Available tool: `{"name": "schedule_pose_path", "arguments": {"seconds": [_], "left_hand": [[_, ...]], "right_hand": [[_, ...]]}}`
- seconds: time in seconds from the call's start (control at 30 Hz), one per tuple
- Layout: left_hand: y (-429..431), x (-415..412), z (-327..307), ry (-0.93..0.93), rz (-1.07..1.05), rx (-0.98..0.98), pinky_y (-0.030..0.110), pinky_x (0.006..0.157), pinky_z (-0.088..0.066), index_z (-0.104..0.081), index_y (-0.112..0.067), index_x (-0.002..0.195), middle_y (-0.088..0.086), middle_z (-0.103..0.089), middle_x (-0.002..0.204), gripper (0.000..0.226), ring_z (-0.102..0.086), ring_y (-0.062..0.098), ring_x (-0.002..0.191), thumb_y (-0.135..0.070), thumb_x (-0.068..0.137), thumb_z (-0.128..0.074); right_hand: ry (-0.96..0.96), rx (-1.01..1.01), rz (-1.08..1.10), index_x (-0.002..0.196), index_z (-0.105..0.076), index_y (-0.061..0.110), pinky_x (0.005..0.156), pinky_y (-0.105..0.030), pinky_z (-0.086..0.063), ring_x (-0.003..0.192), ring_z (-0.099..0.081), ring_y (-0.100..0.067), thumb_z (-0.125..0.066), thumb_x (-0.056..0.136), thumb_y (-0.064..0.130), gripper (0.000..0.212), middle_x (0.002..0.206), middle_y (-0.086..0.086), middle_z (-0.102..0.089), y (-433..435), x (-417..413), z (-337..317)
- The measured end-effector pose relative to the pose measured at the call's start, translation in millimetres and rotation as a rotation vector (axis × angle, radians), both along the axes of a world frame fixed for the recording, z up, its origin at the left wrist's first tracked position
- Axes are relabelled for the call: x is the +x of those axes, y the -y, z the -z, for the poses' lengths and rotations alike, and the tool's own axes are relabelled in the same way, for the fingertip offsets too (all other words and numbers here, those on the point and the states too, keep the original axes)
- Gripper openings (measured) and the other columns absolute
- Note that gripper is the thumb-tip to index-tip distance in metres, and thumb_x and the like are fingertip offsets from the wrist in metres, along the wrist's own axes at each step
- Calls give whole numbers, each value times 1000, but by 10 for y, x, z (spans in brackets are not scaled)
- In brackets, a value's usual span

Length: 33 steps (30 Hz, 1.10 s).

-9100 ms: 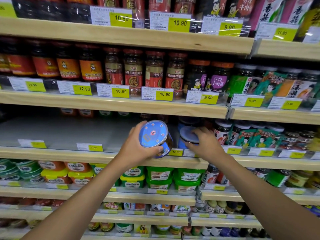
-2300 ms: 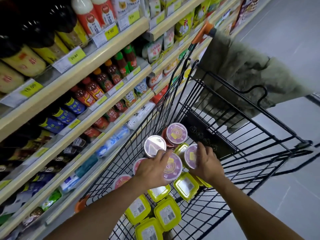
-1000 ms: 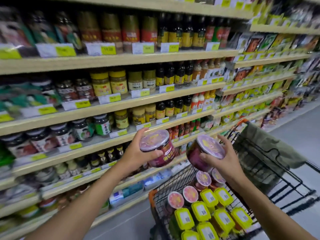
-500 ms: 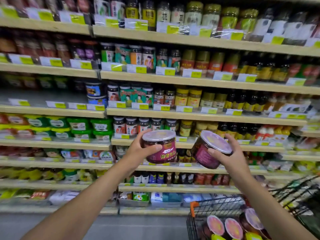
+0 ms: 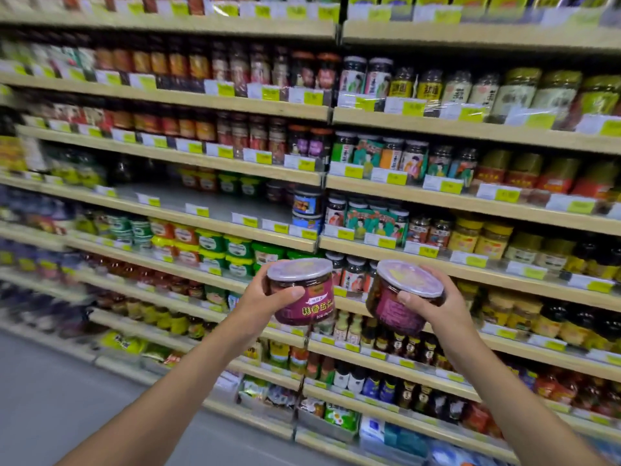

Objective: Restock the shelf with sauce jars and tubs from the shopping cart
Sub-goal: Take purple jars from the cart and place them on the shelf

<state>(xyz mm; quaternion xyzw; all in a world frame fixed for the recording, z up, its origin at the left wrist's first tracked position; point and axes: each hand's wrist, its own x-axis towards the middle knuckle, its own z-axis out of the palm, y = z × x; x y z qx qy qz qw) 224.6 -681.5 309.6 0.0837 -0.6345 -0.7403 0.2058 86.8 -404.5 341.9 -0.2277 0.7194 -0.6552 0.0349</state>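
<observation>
Sauce tubs, round, clear plastic, purple label, frosted lid: two, both in mid-air before the shelving. Upright tub (image 5: 314, 302) is clamped in the left hand (image 5: 265, 299), thumb across its side; tilted tub (image 5: 391, 309) is clasped in the right hand (image 5: 437, 306). Best seated level, labels outward, probably on the part-bare grey shelf (image 5: 215, 201) beside two stacked blue-labelled tubs (image 5: 306, 206).

My two arms are bare. The left forearm (image 5: 188, 388) and the right forearm (image 5: 504, 391) show uncovered skin from the near edge of the view up to the hands, and both are slim and smooth. My left hand (image 5: 265, 299) and right hand (image 5: 433, 304) are bare too. The left thumb (image 5: 292, 294) and the right thumb (image 5: 408, 299) each have a short, plain nail.
</observation>
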Motion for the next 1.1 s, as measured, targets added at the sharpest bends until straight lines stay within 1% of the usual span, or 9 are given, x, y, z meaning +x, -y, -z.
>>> {"name": "schedule_pose_path", "arguments": {"seconds": [0.07,0.17,0.37,0.5,0.6,0.77,0.87,0.97,1.1], "left_hand": [[241,209,-21,-14,-24,-11,50,98,-55,-54,-26,136,8,-63,134,112,-65,28,119,-59,39,-99],[614,523,-58,-19,-58,-13,47,96,-56,-57,-28,130,8,-65,130,108,-66,28,117,-60,35,-99],[1413,1129,-168,7,-79,-43,48,97,-56,-57,-29,128,7,-66,128,104,-67,27,116,-58,38,-99],[1906,1442,-227,23,-94,-93,45,93,-58,-58,-32,127,3,-69,123,92,-69,25,112,-52,45,-96],[2207,1562,-244,11,-122,-91,44,92,-58,-59,-30,126,2,-71,120,96,-70,24,110,-54,41,-97],[2587,1590,-220,34,-124,-106,46,93,-58,-57,-30,130,2,-71,123,102,-70,24,111,-60,41,-97],[2753,1486,-195,46,-130,-116,44,90,-59,-58,-31,129,1,-71,121,98,-70,23,109,-59,43,-96],[2893,1305,-157,56,-149,-121,40,85,-60,-58,-35,126,-3,-72,117,97,-72,20,105,-61,41,-95],[3101,946,-132,69,-146,-158,43,90,-60,-55,-34,132,-1,-68,126,95,-70,20,110,-58,49,-93]], "right_hand": [[-8,10,-23,131,-55,35,88,-46,-57,113,-58,-18,-92,59,53,83,124,11,-57,271,102,-14],[15,-18,-72,130,-56,36,88,-47,-58,114,-59,-21,-91,63,47,76,127,7,-58,691,275,-18],[8,-39,-116,130,-55,34,71,-27,-55,109,-61,-14,-86,64,41,74,128,4,-58,1525,669,-79],[36,-72,-140,127,-56,35,79,-35,-56,111,-61,-18,-92,60,38,76,121,9,-59,2004,837,-90],[22,-67,-136,128,-56,35,77,-32,-56,112,-61,-17,-89,61,40,75,125,9,-59,2285,888,-83],[29,-72,-158,128,-55,36,70,-26,-57,106,-62,-12,-83,64,38,70,121,13,-59,2655,890,-84],[40,-67,-160,125,-56,40,70,-28,-57,104,-63,-13,-91,63,38,71,118,14,-59,2836,765,-38],[47,-53,-155,128,-56,39,71,-28,-56,106,-62,-14,-87,63,44,72,123,11,-59,2996,563,16],[44,-29,-153,130,-58,40,75,-31,-57,112,-61,-19,-90,57,55,81,130,6,-58,3224,200,107]]}}
